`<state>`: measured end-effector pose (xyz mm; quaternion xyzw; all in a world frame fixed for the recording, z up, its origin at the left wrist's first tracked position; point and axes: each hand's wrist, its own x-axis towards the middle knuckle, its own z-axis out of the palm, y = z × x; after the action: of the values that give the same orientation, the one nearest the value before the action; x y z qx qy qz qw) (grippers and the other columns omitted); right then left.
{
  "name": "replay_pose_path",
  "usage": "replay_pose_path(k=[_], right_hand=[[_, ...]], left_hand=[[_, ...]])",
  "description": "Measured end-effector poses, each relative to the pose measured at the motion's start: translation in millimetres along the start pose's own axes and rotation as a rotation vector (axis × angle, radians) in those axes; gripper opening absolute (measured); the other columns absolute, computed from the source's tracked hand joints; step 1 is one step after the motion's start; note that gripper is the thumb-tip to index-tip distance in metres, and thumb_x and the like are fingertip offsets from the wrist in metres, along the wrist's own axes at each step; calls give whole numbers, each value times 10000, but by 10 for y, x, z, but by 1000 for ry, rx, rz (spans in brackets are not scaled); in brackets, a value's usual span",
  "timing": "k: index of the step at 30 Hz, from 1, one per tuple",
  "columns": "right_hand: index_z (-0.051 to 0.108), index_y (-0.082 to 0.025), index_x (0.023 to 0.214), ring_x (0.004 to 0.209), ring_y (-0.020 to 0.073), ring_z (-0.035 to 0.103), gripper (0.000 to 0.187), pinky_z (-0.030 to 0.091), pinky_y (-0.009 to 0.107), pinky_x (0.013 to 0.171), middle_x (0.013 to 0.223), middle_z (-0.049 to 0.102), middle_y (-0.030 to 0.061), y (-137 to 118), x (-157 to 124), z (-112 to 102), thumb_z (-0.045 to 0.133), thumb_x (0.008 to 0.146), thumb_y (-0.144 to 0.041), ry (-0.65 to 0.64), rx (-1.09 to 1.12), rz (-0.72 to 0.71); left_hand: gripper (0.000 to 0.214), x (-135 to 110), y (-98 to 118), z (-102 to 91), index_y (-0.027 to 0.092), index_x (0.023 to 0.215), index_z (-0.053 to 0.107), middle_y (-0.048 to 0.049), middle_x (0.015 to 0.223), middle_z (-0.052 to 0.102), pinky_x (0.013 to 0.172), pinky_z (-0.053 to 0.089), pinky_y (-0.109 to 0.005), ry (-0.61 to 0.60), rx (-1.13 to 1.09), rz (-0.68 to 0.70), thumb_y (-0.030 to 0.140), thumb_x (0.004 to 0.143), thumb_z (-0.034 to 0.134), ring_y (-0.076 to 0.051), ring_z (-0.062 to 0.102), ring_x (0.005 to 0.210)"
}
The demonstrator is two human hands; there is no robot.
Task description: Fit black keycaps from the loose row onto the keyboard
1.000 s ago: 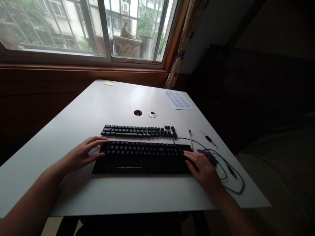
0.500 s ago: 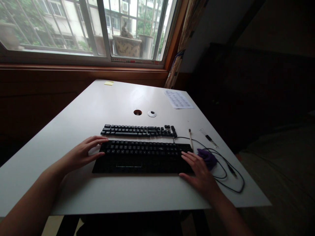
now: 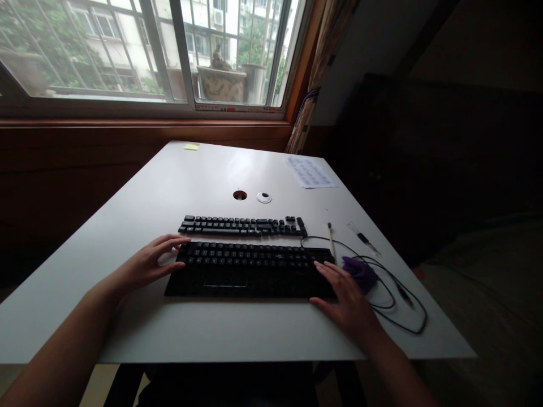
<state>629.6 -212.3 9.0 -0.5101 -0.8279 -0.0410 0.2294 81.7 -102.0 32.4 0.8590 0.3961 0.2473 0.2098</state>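
A black keyboard (image 3: 250, 282) with its key rows partly bare of keycaps at the right end lies flat on the white table. At its left end rests my left hand (image 3: 148, 263), fingers stretched apart, the tips touching the upper left corner and the thumb at the left side. My right hand (image 3: 345, 294) lies over the right end, its fingers spread on the edge and the thumb near the front corner. Just behind the keyboard, loose black keycaps (image 3: 237, 226) are laid out in rows. Both hands are open.
Right of the keyboard lie a purple cloth (image 3: 360, 275), a coiled black cable (image 3: 424, 316), a thin brush-like stick (image 3: 331, 240) and a black-handled wire tool (image 3: 363, 238). Farther back are a cable hole (image 3: 240, 195), its white cover (image 3: 263, 198), printed paper (image 3: 311, 172) and a yellow note (image 3: 191, 146).
The whole view has shifted slightly to the right in the picture. Both hands stay at the ends of the keyboard, and nothing on the table has visibly moved.
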Motion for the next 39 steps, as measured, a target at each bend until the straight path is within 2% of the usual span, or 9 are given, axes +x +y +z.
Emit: replay_pose_path(k=[4, 14, 20, 29, 35, 39], right_hand=[[389, -255, 1553, 1414, 315, 523, 702, 468, 556, 1158, 1510, 579, 106, -34, 17, -10, 692, 954, -458, 23, -20, -13], [485, -244, 1417, 1392, 314, 552, 564, 363, 599, 1216, 1479, 616, 104, -64, 27, -20, 694, 947, -474, 36, -81, -34], [468, -242, 1423, 1381, 312, 558, 586, 317, 614, 1241, 1459, 632, 98, -64, 26, -7, 704, 940, -477, 29, -84, -19], [388, -259, 1537, 1473, 338, 453, 676, 399, 614, 1189, 1524, 561, 119, -95, 33, -16, 676, 959, -460, 56, -70, -22], [424, -268, 1524, 1415, 347, 514, 670, 432, 607, 1168, 1391, 643, 116, -85, 18, -15, 704, 941, -445, 102, -73, -30], [379, -274, 1561, 1450, 348, 476, 697, 435, 608, 1171, 1491, 578, 118, -83, 19, -18, 677, 956, -449, 78, -60, -26]], left_hand=[[583, -9, -43, 7, 310, 1486, 514, -109, 1449, 569, 1010, 587, -380, 11, 18, 16, 475, 957, 695, -259, 631, 1228], [512, 11, -44, -4, 284, 1435, 578, -126, 1403, 617, 941, 610, -357, 40, 26, 40, 473, 970, 675, -244, 681, 1130], [502, 13, -45, -10, 275, 1436, 571, -127, 1399, 609, 933, 604, -351, 26, 37, 35, 454, 978, 670, -237, 670, 1123], [510, 18, -62, -14, 276, 1431, 579, -135, 1407, 611, 939, 609, -370, 25, 35, 33, 478, 972, 670, -253, 673, 1137], [504, 35, 1, -27, 266, 1431, 583, -135, 1396, 622, 932, 611, -355, 37, 27, 47, 480, 980, 654, -246, 676, 1139], [510, 39, 0, -24, 272, 1428, 591, -141, 1389, 633, 926, 619, -369, 41, 27, 48, 499, 975, 653, -260, 681, 1143]])
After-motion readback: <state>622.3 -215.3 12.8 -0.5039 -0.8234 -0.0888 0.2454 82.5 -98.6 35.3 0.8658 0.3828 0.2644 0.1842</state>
